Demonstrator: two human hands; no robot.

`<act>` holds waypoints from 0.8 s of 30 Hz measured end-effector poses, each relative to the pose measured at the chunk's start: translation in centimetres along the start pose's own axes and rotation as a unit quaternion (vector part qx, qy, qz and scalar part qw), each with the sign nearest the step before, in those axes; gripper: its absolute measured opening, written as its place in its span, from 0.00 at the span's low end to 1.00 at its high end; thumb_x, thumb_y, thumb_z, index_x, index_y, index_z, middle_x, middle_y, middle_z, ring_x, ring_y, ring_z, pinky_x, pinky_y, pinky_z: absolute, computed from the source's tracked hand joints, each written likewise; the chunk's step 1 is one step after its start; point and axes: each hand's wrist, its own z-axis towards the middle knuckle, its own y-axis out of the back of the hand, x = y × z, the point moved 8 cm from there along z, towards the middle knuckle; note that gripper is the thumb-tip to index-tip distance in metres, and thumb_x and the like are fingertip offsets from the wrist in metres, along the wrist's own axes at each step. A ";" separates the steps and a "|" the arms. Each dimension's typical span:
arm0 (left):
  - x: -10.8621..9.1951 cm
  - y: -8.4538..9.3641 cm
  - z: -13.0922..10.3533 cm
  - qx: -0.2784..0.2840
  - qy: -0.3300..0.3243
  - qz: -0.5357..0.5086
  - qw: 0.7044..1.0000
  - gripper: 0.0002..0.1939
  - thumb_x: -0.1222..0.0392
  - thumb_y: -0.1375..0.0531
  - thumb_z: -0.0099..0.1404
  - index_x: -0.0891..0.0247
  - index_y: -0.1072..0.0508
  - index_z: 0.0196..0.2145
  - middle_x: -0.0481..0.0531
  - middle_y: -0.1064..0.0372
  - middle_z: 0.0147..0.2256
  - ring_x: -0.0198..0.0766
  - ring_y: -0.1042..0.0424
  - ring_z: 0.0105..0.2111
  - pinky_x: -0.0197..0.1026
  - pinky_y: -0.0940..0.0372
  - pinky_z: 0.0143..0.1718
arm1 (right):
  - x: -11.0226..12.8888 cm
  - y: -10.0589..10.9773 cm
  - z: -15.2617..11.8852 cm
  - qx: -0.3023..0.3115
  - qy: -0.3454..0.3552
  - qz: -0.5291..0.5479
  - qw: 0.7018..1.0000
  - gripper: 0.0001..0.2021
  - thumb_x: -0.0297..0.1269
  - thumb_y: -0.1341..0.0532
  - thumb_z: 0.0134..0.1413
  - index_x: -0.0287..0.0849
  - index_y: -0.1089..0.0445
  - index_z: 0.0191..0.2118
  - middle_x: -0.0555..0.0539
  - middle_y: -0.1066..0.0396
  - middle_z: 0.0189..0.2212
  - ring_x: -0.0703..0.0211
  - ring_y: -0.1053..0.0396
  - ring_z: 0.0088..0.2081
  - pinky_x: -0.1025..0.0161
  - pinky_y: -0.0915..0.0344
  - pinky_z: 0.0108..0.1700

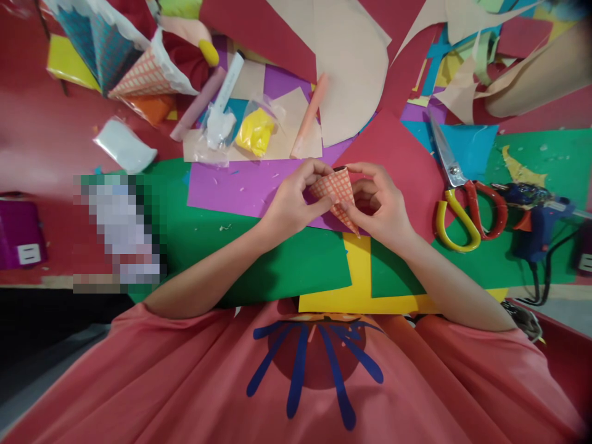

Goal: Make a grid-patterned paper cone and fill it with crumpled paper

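Observation:
A small paper cone (338,188) with an orange and cream grid pattern is held between both hands, its point down and its wide mouth up. My left hand (300,194) pinches the cone's left side between thumb and fingers. My right hand (379,200) grips the right side, thumb low on the cone and index finger at the upper rim. Underneath lie a purple sheet (222,194), a green sheet (287,259) and a red sheet (407,166). Two finished-looking larger cones, one blue (99,46) and one orange-patterned (148,71), lie at the upper left.
Scissors (456,185) with yellow and red handles lie open on the right, beside a blue glue gun (534,231) with its cord. Bagged yellow clay (256,132), a white packet (124,145), a pink stick (309,117) and a white marker (227,80) lie ahead. Paper scraps (462,92) crowd the upper right.

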 end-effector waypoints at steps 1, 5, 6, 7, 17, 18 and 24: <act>0.0 0.0 0.0 -0.002 0.000 0.002 1.000 0.13 0.61 0.37 0.58 0.62 0.35 0.40 0.48 0.30 0.35 0.32 0.28 0.35 0.35 0.32 0.37 | 0.0 0.0 0.0 0.000 -0.003 0.000 1.000 0.20 0.39 0.37 0.55 0.47 0.40 0.52 0.54 0.29 0.30 0.65 0.29 0.29 0.66 0.31 0.30; 0.1 0.0 -0.1 -0.013 0.001 0.004 1.000 0.12 0.61 0.37 0.58 0.62 0.35 0.39 0.48 0.31 0.34 0.33 0.29 0.35 0.36 0.32 0.38 | 0.0 -0.1 0.1 -0.001 -0.009 0.007 1.000 0.20 0.38 0.37 0.55 0.47 0.40 0.52 0.54 0.30 0.30 0.66 0.29 0.28 0.66 0.31 0.30; 0.2 0.1 -0.1 -0.017 0.001 0.003 1.000 0.12 0.61 0.36 0.58 0.61 0.34 0.38 0.48 0.31 0.34 0.33 0.29 0.35 0.36 0.32 0.38 | 0.0 -0.2 0.1 0.002 -0.009 0.011 1.000 0.19 0.38 0.37 0.55 0.47 0.40 0.52 0.54 0.30 0.30 0.66 0.29 0.28 0.66 0.32 0.29; 0.2 0.1 0.0 -0.020 -0.001 0.002 1.000 0.12 0.61 0.36 0.58 0.61 0.34 0.38 0.48 0.31 0.34 0.33 0.29 0.35 0.37 0.32 0.38 | 0.0 -0.2 0.1 0.004 -0.009 0.014 1.000 0.19 0.38 0.37 0.55 0.46 0.40 0.52 0.54 0.30 0.30 0.66 0.30 0.28 0.67 0.32 0.29; -0.1 0.3 0.1 -0.014 0.006 -0.042 0.999 0.12 0.58 0.35 0.59 0.61 0.35 0.36 0.46 0.32 0.32 0.31 0.30 0.32 0.35 0.33 0.34 | -0.1 -0.2 0.1 0.009 -0.015 0.014 1.000 0.20 0.42 0.38 0.57 0.47 0.40 0.52 0.54 0.29 0.31 0.66 0.28 0.29 0.66 0.30 0.31; -0.2 0.4 0.0 -0.022 0.006 -0.045 0.999 0.12 0.58 0.35 0.59 0.61 0.35 0.36 0.46 0.32 0.31 0.31 0.30 0.32 0.35 0.33 0.34 | -0.1 -0.2 0.1 0.010 -0.016 0.020 1.000 0.19 0.43 0.38 0.57 0.47 0.40 0.52 0.54 0.29 0.31 0.66 0.28 0.29 0.66 0.30 0.31; 0.5 1.5 -0.2 -0.084 0.021 -0.060 0.994 0.13 0.53 0.36 0.61 0.60 0.34 0.38 0.45 0.33 0.31 0.30 0.32 0.29 0.35 0.35 0.31 | -0.2 -0.2 0.2 0.023 -0.010 0.010 1.000 0.26 0.43 0.33 0.51 0.48 0.41 0.53 0.53 0.29 0.34 0.63 0.27 0.32 0.65 0.29 0.31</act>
